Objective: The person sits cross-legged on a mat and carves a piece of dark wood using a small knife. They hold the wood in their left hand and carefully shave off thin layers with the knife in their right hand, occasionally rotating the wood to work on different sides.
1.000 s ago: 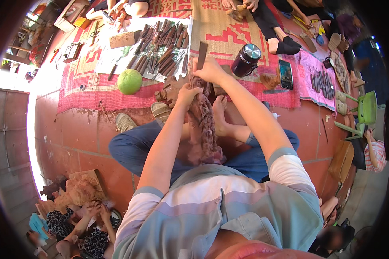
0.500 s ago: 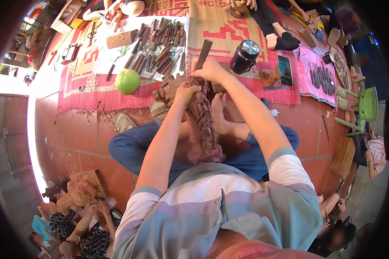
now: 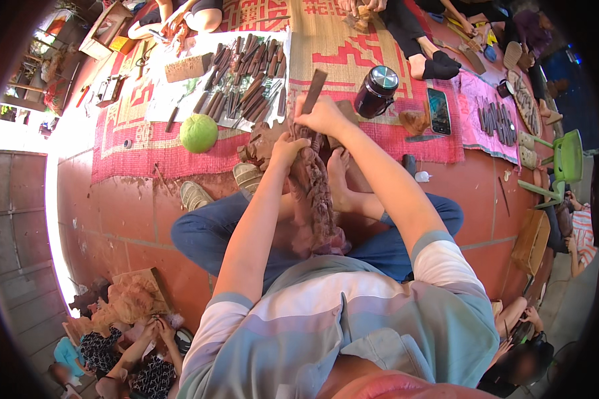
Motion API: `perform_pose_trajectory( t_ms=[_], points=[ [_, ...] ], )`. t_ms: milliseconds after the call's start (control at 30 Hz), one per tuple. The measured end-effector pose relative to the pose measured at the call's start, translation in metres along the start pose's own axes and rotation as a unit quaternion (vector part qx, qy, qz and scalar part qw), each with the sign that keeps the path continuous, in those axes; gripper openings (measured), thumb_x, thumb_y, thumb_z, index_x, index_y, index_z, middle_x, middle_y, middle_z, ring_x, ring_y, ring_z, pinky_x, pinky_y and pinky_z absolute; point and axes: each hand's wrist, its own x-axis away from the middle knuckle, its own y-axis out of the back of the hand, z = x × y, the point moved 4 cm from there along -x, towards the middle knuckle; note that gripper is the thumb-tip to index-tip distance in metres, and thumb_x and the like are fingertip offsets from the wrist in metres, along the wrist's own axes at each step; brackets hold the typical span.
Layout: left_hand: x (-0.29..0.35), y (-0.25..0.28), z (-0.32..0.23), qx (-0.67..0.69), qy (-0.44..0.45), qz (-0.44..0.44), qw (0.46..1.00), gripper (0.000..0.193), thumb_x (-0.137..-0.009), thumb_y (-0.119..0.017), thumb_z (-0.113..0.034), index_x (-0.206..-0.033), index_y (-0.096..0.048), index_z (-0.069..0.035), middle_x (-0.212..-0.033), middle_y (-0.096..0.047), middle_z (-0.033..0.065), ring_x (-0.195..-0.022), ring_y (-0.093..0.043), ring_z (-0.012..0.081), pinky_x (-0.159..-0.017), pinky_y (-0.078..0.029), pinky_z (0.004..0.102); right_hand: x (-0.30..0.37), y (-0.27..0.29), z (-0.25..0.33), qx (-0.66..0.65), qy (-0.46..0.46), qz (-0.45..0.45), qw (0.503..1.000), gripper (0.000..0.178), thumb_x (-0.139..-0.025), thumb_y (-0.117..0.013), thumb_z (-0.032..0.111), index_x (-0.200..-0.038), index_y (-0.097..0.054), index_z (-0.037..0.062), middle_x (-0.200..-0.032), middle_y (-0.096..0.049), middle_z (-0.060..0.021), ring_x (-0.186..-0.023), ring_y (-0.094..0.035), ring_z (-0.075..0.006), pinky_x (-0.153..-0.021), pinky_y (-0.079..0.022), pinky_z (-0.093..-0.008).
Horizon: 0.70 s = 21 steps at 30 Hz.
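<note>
A long, deeply carved piece of reddish-brown wood (image 3: 318, 199) stands between my crossed legs, its near end close to my lap. My right hand (image 3: 324, 118) is closed around a chisel (image 3: 315, 90), whose flat dark handle sticks up above the fist. The chisel's cutting end is hidden by my fingers and the wood. Just below and to the left, my left hand (image 3: 288, 150) grips the side of the carving, its thumb laid across toward the chisel. Another knobbly brown carved lump (image 3: 261, 143) lies beyond my left wrist.
Many carving tools (image 3: 249, 73) lie on a white sheet ahead, beside a wooden block (image 3: 188, 68). A green round fruit (image 3: 198, 133), a dark thermos (image 3: 377, 91) and a phone (image 3: 438, 111) rest on the mat. More tools (image 3: 496, 123) lie on pink cloth. Other people sit around.
The whole view has shifted slightly, so things appear a little lower. Both hands keep their grips, with the chisel at nearly the same place on the carving.
</note>
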Motion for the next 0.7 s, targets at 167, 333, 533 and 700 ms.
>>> perform_pose_trajectory(
  t_ms=[167, 333, 533, 700],
  points=[
    [0.002, -0.002, -0.004, 0.03, 0.009, 0.028, 0.999, 0.063, -0.065, -0.073, -0.015, -0.119, -0.046, 0.005, -0.092, -0.062, 0.0107, -0.075, -0.061, 0.0187, -0.063, -0.05, 0.0285, -0.013, 0.004, 0.003, 0.013, -0.057, 0.043, 0.997, 0.014, -0.062, -0.069, 0.014, -0.071, -0.061, 0.0068, -0.071, -0.063, -0.0086, -0.074, -0.062, -0.0241, -0.067, -0.047, -0.0349],
    [0.0, -0.004, -0.001, 0.054, 0.0, 0.041, 0.998, 0.052, -0.067, -0.071, -0.011, -0.111, -0.049, 0.004, -0.085, -0.062, 0.0096, -0.068, -0.06, 0.0157, -0.059, -0.049, 0.0286, -0.003, -0.012, 0.007, 0.016, -0.002, -0.008, 1.0, 0.01, -0.06, -0.068, 0.011, -0.069, -0.063, 0.0086, -0.068, -0.064, -0.0094, -0.068, -0.062, -0.0259, -0.063, -0.048, -0.0367],
    [0.006, -0.008, -0.009, 0.078, 0.0, 0.063, 0.995, 0.045, -0.068, -0.07, -0.009, -0.107, -0.05, 0.003, -0.081, -0.061, 0.0093, -0.065, -0.06, 0.0165, -0.057, -0.05, 0.029, -0.024, -0.007, -0.004, 0.074, -0.058, 0.014, 0.995, 0.007, -0.061, -0.063, 0.011, -0.067, -0.062, 0.0081, -0.07, -0.064, -0.0104, -0.07, -0.062, -0.028, -0.065, -0.048, -0.0373],
    [0.011, -0.007, -0.02, 0.104, -0.014, 0.056, 0.993, 0.035, -0.07, -0.067, -0.006, -0.099, -0.049, 0.001, -0.072, -0.058, 0.0076, -0.051, -0.057, 0.0167, -0.044, -0.048, 0.0295, -0.013, -0.013, 0.007, 0.061, -0.053, 0.005, 0.997, 0.006, -0.062, -0.061, 0.01, -0.067, -0.062, 0.0081, -0.069, -0.063, -0.0111, -0.072, -0.062, -0.028, -0.065, -0.048, -0.0365]
  ],
)
